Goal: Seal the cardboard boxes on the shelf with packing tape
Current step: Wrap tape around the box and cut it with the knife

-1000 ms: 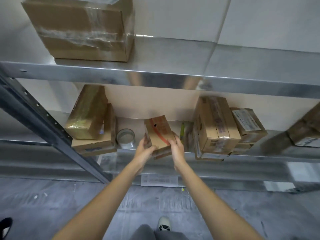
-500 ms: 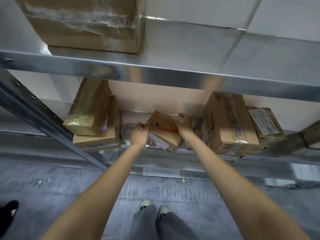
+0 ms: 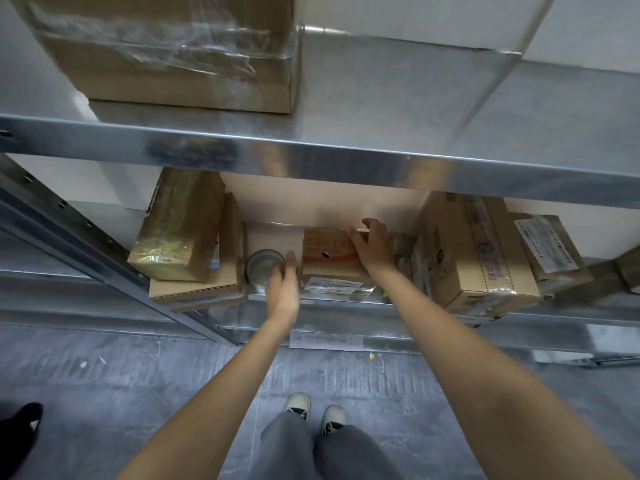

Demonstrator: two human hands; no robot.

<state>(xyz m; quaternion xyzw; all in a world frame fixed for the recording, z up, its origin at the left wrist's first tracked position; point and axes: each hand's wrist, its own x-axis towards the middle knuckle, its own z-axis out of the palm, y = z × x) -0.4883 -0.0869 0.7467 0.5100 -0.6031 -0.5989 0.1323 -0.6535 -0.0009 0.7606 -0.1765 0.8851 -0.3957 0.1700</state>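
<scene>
A small cardboard box with red print and a white label lies flat on the lower metal shelf. My right hand rests on its top right part, fingers spread over the far edge. My left hand is flat against the box's left side, fingers straight. A roll of clear packing tape stands just left of my left hand, partly hidden by it.
Two stacked taped boxes fill the shelf's left end. A larger taped box and a labelled box stand to the right. A big taped box sits on the upper shelf. A slanted steel upright runs at left.
The small box went from tilted in both hands in front of the shelf to lying flat on the shelf. My left hand slid to its side, my right hand onto its top.
</scene>
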